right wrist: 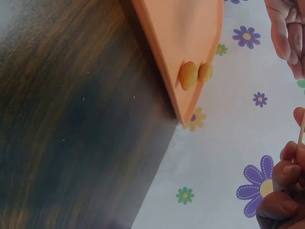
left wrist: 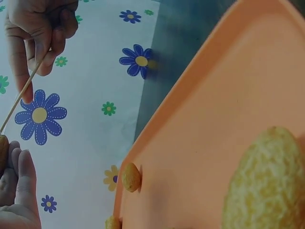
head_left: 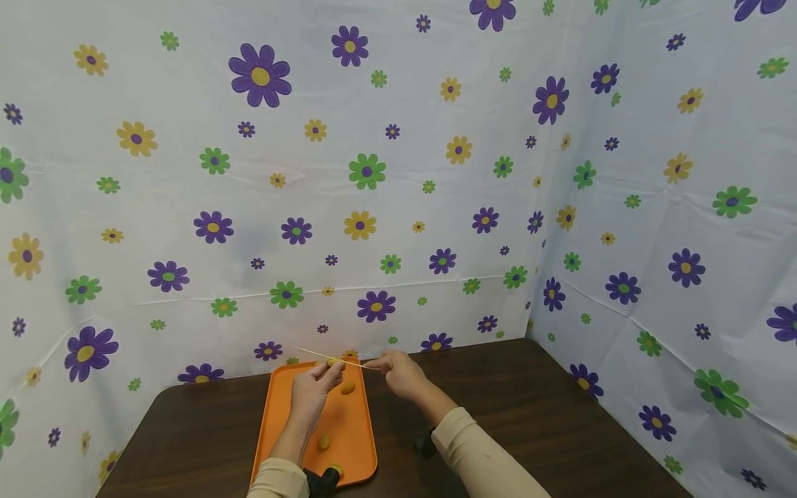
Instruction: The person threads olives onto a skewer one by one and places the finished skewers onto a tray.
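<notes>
My left hand (head_left: 310, 393) pinches a small yellow-brown oval piece, potato-like (head_left: 336, 362), above the far end of the orange tray (head_left: 355, 429). A thin wooden skewer (head_left: 356, 365) is gripped by my right hand (head_left: 401, 375), to the right of the left one. In the head view the skewer shows on both sides of the held piece. The left wrist view has the skewer (left wrist: 20, 98) meeting the end of the held piece (left wrist: 3, 152), cut off by the frame edge. Fingers partly hide the piece.
Several similar oval pieces lie on the tray: one (head_left: 348, 388) near its far end, another (head_left: 324, 442) lower down, one (head_left: 337, 469) by the near edge. The dark wooden table (head_left: 517, 401) extends around the tray. A flower-printed sheet (head_left: 411, 187) hangs behind and at right.
</notes>
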`<state>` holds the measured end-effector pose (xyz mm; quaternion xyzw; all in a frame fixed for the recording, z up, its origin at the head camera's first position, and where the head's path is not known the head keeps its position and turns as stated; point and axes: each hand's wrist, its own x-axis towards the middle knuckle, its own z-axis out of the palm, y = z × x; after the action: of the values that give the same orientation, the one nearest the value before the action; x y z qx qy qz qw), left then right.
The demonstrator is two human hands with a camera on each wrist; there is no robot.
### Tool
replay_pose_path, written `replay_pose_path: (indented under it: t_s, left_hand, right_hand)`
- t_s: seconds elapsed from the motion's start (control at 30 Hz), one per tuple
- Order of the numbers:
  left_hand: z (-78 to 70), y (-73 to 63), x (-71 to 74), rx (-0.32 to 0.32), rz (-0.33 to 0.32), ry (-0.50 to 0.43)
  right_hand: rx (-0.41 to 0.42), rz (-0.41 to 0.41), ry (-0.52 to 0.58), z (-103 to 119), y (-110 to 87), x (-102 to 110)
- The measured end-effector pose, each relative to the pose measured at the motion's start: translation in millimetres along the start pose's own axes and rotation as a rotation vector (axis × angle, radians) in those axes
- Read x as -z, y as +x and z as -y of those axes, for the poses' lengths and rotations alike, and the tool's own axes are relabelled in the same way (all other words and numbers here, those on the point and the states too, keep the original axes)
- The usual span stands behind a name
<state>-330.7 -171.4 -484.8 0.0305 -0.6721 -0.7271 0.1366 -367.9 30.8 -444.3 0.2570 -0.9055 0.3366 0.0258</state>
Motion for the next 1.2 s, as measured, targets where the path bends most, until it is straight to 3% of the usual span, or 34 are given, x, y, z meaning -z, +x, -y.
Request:
replay_pose_path:
  t_s: [0.4, 0.67, 0.9, 1.2]
  left_hand:
    - [3.9, -0.4, -2.1, 0.016, 0.028, -0.027]
    - [4.9, -3.9, -5.5, 0.011, 0.023, 0.002]
    - [3.5, -2.5, -4.9, 0.019, 0.018, -0.022]
    - [4.7, -4.9, -4.9, 0.047, -0.017, -0.123]
  right_hand:
    - [0.035, 0.005, -0.073, 7.6, 1.1, 2.9]
    - [-0.008, 0.018, -0.090, 8.2, 2.8, 1.8]
    - [-0.002, 0.047, -0.034, 7.9, 2.8, 2.3]
    - [0.143, -0.106, 0.018, -5.1, -3.8, 1.0]
